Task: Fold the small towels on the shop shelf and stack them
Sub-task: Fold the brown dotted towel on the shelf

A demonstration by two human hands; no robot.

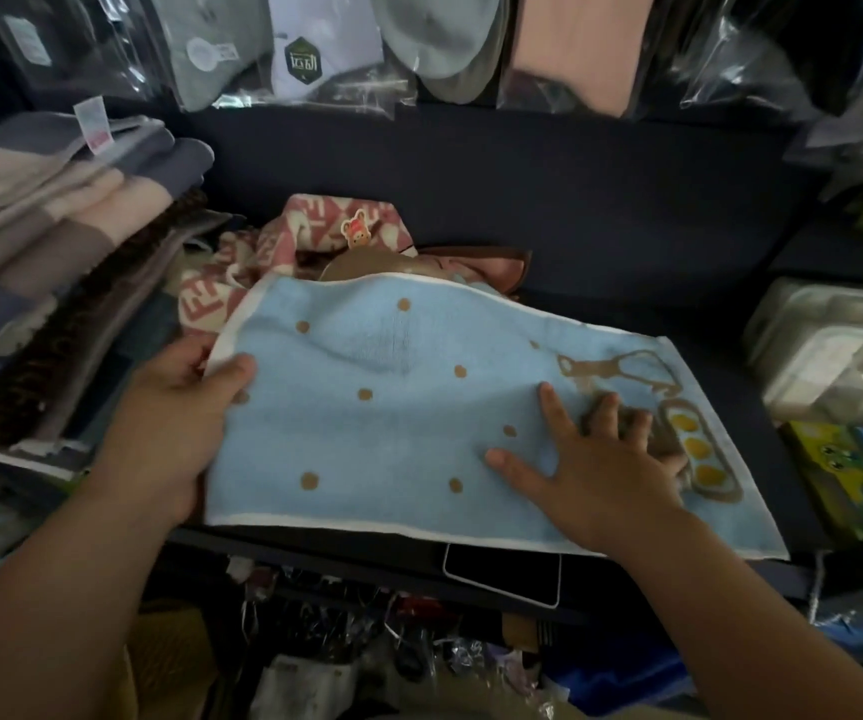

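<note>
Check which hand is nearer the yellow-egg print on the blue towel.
Right. The right hand lies flat beside the egg print; the left hand grips the blue towel at its opposite end.

The towel [393, 418] is light blue with brown dots, a white edge and a brown drawing holding three yellow ovals. Behind it lies a pink-and-cream patterned cloth [273, 252]. The folded stack [44, 210] is grey, beige and navy.

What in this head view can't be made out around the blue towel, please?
- Items behind the blue towel: its raised far edge covers most of them.
- Brown print near its right end: partly under the right hand.
- Left hand fingers: tucked beneath the towel's edge.
- Label on the white pack: too small.
</note>
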